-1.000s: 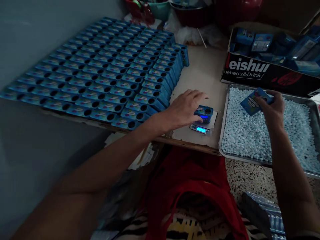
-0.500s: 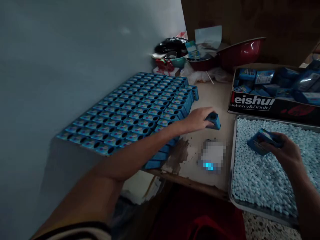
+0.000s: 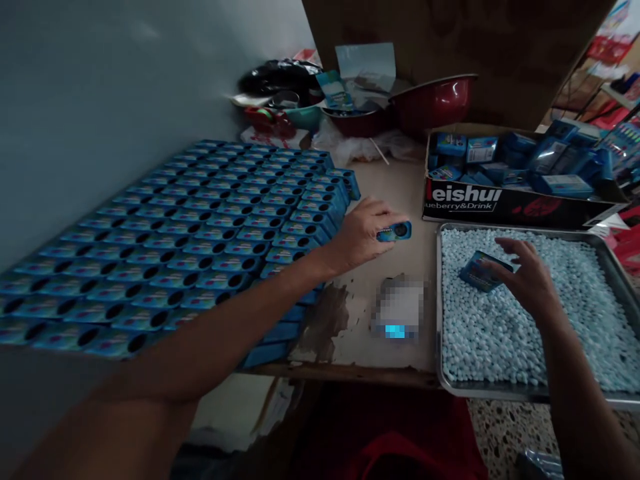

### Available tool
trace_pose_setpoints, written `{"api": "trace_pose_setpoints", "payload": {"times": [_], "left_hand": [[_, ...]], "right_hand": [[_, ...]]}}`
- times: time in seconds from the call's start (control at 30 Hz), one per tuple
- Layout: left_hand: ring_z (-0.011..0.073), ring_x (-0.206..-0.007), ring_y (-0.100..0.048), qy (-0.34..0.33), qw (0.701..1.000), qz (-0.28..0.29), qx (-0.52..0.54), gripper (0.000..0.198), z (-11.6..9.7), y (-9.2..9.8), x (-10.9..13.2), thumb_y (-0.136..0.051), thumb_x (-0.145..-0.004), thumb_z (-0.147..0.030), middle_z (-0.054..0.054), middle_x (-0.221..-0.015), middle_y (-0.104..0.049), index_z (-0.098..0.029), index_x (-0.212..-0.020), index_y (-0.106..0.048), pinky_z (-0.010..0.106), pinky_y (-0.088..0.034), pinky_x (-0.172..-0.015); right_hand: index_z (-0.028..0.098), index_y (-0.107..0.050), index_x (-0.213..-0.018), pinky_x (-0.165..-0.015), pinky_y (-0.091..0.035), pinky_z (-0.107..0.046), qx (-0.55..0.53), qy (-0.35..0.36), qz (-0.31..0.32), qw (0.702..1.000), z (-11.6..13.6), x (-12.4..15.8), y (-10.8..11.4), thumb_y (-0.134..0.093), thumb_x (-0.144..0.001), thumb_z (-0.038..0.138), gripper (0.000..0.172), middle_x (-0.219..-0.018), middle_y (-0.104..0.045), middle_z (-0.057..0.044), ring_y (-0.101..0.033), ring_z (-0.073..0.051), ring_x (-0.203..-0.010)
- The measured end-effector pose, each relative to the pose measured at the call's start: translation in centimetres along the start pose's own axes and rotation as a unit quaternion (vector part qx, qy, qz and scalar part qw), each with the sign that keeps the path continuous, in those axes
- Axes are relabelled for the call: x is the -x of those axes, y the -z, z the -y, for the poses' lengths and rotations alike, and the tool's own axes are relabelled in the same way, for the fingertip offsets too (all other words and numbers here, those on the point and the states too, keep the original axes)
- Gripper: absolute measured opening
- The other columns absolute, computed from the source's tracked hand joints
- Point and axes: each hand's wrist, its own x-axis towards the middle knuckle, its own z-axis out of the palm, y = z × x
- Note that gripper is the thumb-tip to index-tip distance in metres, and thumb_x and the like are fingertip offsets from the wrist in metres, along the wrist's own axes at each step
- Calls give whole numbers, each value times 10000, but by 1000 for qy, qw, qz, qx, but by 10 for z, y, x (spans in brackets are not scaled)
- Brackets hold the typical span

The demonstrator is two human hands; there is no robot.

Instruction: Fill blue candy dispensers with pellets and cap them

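My left hand (image 3: 361,233) is closed on a small blue box (image 3: 395,231), held on its side just right of a big stack of the same blue boxes (image 3: 200,227) laid in rows along the wall. My right hand (image 3: 525,280) grips a second blue box (image 3: 479,271) and presses it down among the pale blue candies in a metal tray (image 3: 500,389). A small scale (image 3: 398,313) with a lit blue display sits on the table between the two hands, with nothing on it.
A cardboard carton (image 3: 500,200) holding more blue boxes stands behind the tray. Red bowls (image 3: 430,103), a teal bowl and plastic bags crowd the back of the worn table (image 3: 400,187). The grey wall runs along the left.
My left hand lifted the box off the scale and carried it toward the stack, turning it on its side. My right hand lowered its box into the candies.
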Motion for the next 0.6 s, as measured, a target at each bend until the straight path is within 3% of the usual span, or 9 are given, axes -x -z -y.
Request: {"api": "trace_pose_setpoints", "payload": {"times": [0.07, 0.13, 0.17, 0.27, 0.33, 0.37, 0.47, 0.6], "left_hand": [[265, -1037, -640, -35, 999, -1, -27, 370, -13, 4, 2, -692, -924, -197, 91, -1134, -728, -199, -1293, -723, 429, -541, -964], [276, -1060, -634, -82, 995, -1, -59, 383, -30, 8, 6, -666, -959, -200, 113, -1187, -718, -176, -1340, -691, 437, -530, -975], [283, -1080, -630, -99, 992, 1, -77, 397, -39, 8, 8, -651, -970, -195, 120, -1212, -713, -175, -1366, -673, 441, -525, -982], [302, -1092, -616, -116, 987, 16, -110, 424, -61, 0, 15, -638, -969, -182, 127, -1222, -713, -179, -1393, -655, 446, -521, -954], [307, -1070, -608, -105, 988, 36, -104, 420, -67, -12, 18, -653, -950, -185, 130, -1201, -719, -177, -1369, -671, 441, -525, -911], [308, -1062, -605, -97, 989, 45, -97, 420, -68, -18, 18, -659, -938, -184, 132, -1197, -720, -177, -1357, -679, 439, -525, -894], [306, -1049, -601, -76, 991, 55, -90, 426, -68, -28, 18, -660, -919, -173, 128, -1189, -718, -189, -1343, -692, 438, -516, -878], [306, -1052, -592, -77, 989, 58, -109, 423, -74, -20, 20, -636, -931, -152, 124, -1184, -716, -195, -1348, -691, 447, -494, -881]], "right_hand": [[248, -774, -1140, -938, -576, -474, -78, -13, -55, 995, 23, 9, -7, -807, -805, 670, 540, -1164, -719, -106, -684, -290, -1063], [245, -769, -1112, -903, -595, -417, -248, -66, -24, 966, 50, 21, -22, -740, -901, 608, 421, -1088, -742, -82, -707, -239, -988], [239, -763, -1123, -892, -605, -397, -354, -110, 25, 928, 63, 27, -32, -699, -943, 583, 394, -1058, -755, -74, -723, -222, -956], [206, -749, -1075, -944, -623, -374, -593, -254, 155, 748, 89, 41, -68, -635, -1008, 467, 293, -1041, -788, -66, -763, -206, -979], [195, -733, -981, -991, -619, -346, -667, -314, 168, 654, 93, 44, -88, -616, -1022, 340, 191, -1005, -799, -53, -769, -182, -986], [192, -723, -942, -1003, -617, -330, -686, -331, 164, 627, 92, 44, -94, -602, -1024, 279, 170, -977, -800, -48, -769, -167, -968], [178, -706, -898, -1022, -613, -308, -704, -360, 158, 592, 85, 44, -101, -540, -1028, 160, 212, -919, -799, -60, -769, -153, -929], [159, -716, -927, -1038, -616, -327, -705, -358, 177, 586, 84, 42, -94, -543, -1015, 127, 196, -923, -801, -78, -771, -166, -942]]}}
